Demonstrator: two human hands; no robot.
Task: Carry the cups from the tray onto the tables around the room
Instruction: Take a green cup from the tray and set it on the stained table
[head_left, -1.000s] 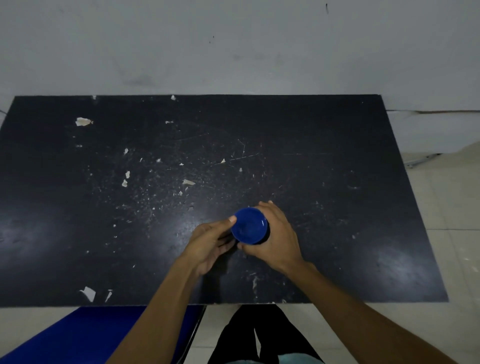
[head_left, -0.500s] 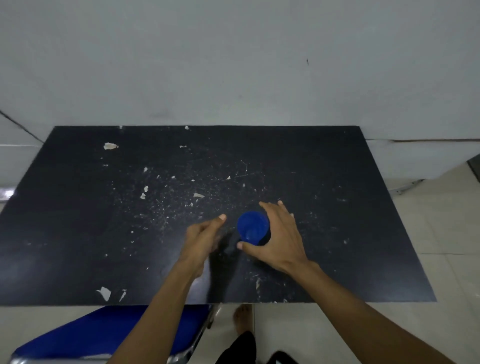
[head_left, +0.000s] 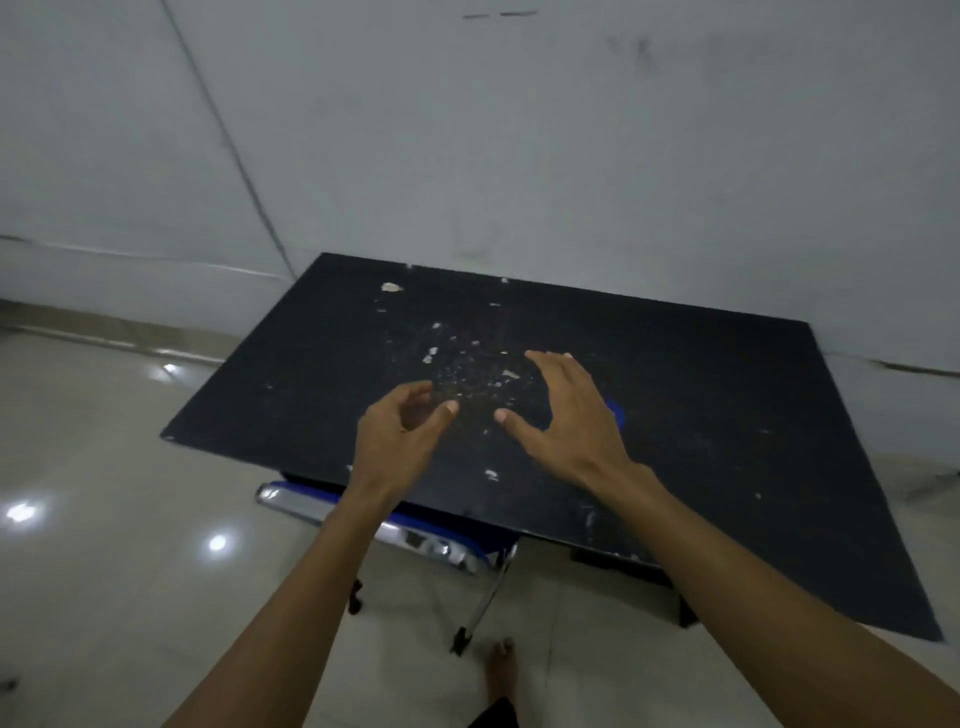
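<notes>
Left hand (head_left: 400, 434): over the worktop's near part, fingers loosely curled, thumb out, holding nothing.
Right hand (head_left: 569, 415): fingers spread and nearly straight, empty, raised over the worktop.
Cup (head_left: 615, 411): blue; only a sliver shows past the right hand's outer edge. It seems to stand on the worktop, but the hand hides most of it, so whether it is upright cannot be told.
Worktop (head_left: 727, 415): black, chipped and speckled, set against the wall.
Chair (head_left: 405, 525): blue seat, chrome frame, tucked under the near edge.
Step in hand: judged a release, with this cup delivered.
Doing it well: lift both hands straight up and clear of the rim before turning away; do not brush the cup sideways; mind the chair legs near the bare foot (head_left: 501, 667).
</notes>
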